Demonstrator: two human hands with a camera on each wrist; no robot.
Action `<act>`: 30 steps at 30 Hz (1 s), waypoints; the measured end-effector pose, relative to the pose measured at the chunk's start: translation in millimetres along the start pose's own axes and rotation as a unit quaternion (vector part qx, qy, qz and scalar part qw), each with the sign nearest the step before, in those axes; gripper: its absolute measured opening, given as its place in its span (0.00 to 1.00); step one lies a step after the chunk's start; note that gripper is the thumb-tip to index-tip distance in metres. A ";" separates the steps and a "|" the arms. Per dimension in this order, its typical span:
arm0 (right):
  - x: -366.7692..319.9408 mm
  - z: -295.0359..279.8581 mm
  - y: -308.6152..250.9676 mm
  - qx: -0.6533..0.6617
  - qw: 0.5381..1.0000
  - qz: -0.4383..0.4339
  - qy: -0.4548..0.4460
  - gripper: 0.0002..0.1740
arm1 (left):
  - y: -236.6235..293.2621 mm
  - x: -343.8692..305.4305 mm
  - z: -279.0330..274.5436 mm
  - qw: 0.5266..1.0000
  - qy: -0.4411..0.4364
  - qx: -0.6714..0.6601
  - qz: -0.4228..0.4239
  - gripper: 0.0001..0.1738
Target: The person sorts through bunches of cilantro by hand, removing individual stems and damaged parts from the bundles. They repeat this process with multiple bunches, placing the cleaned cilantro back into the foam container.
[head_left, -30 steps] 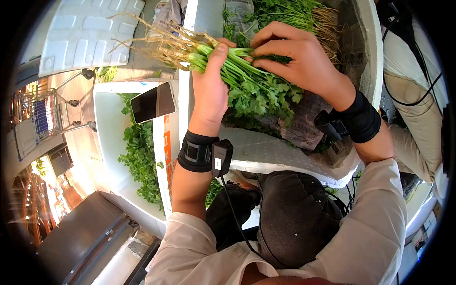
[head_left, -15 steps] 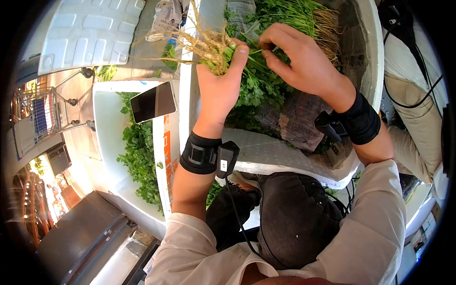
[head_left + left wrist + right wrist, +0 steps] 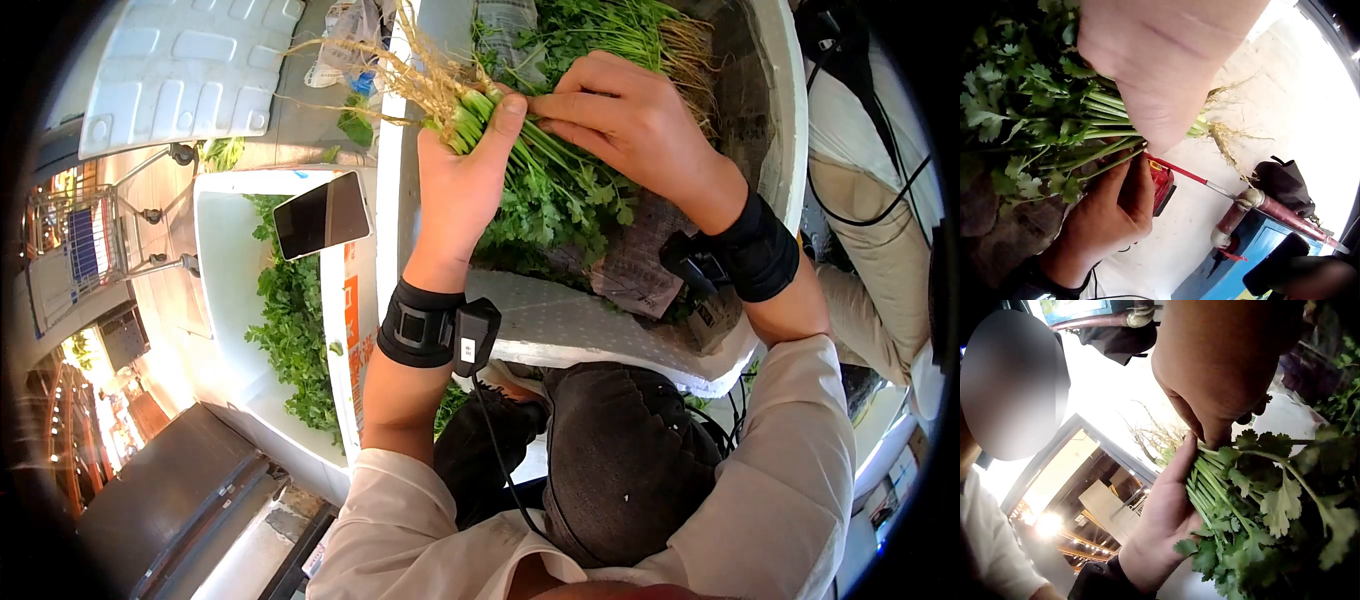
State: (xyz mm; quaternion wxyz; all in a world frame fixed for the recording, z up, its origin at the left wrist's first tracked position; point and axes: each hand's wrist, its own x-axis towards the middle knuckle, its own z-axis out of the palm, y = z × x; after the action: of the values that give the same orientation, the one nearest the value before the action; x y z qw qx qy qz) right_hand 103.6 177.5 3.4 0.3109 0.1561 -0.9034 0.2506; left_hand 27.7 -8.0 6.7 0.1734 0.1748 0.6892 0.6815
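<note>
My left hand (image 3: 462,185) grips a bunch of coriander (image 3: 575,195) near the base of its stems, thumb on top. Pale, stringy roots (image 3: 425,75) stick out past the thumb on the left, and the leaves hang rightward over the open foam box. Close beside that thumb, my right hand (image 3: 640,125) pinches a thin stem at the bunch's edge. The left wrist view shows the right fingers (image 3: 1138,181) on the stem just below the left hand. In the right wrist view the leafy tops (image 3: 1235,531) spread below the right hand.
The white foam box (image 3: 793,170) holds more rooted coriander (image 3: 690,75) and newspaper (image 3: 640,255). Left of it, a phone (image 3: 322,217) lies on the edge of a second foam box (image 3: 225,290) containing greens (image 3: 290,340). Farther left stands a shopping cart (image 3: 85,240); another person's legs (image 3: 865,230) are at right.
My left hand has shifted right, tilting the bunch so its roots point more upward. My right hand drew away to the right, then came back to the stems by the left thumb.
</note>
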 end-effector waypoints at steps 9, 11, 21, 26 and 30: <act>2.5 -0.6 -3.3 0.004 1.000 -0.006 0.019 0.08 | -1.7 0.4 0.5 1.000 -0.025 -0.005 -0.011 0.16; 2.7 0.0 -4.4 0.014 1.000 0.000 0.021 0.08 | 0.0 -0.2 -0.1 0.999 -0.032 0.004 -0.016 0.16; 2.6 1.0 -8.9 0.125 0.991 0.055 0.010 0.10 | 6.6 -2.3 -5.6 0.997 -0.076 0.023 -0.009 0.16; 3.7 -0.4 -9.8 0.135 0.990 0.046 0.023 0.09 | 9.1 -2.8 -6.5 0.995 -0.099 0.029 -0.016 0.16; 4.4 -0.1 -10.1 0.144 0.988 0.048 0.019 0.09 | 9.1 -0.6 -11.4 0.991 -0.133 0.019 -0.008 0.15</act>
State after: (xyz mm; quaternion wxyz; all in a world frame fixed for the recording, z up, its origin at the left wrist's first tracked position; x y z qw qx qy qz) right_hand 104.7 168.7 9.9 0.2902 0.1508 -0.8583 0.3955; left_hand 22.8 -18.2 15.9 0.2660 0.2616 0.6740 0.6376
